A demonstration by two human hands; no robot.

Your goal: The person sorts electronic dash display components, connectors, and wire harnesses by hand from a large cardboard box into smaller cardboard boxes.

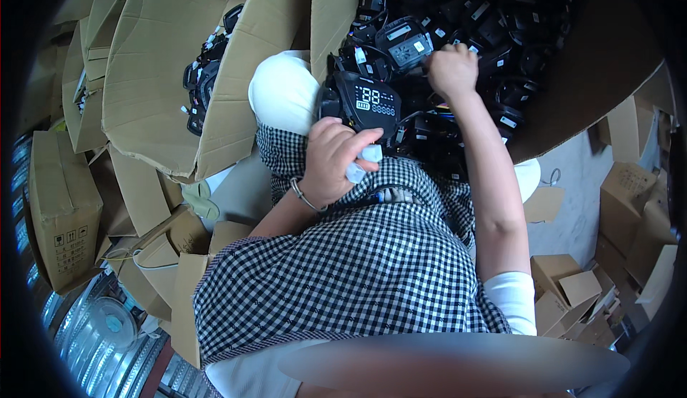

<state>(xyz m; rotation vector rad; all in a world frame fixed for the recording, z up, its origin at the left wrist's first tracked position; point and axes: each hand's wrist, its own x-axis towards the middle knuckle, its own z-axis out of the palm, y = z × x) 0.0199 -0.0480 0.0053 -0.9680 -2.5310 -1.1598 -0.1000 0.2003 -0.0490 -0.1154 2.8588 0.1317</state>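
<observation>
Black display (pixel 376 97); left hand (pixel 333 156) beside it, gripping pale pieces (pixel 371 153); right hand (pixel 454 72) curled over heaped units (pixel 404 44), hold indeterminable. Step: apparently picking; next calls for surer grasp.

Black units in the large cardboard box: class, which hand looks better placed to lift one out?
Probably the right hand: it is at the black units, while the left hand holds pale pieces.

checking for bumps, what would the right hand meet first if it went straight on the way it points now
The right hand would most likely meet the black units piled in the carton, just ahead of it; depth is unclear, so it may already touch one.
</observation>
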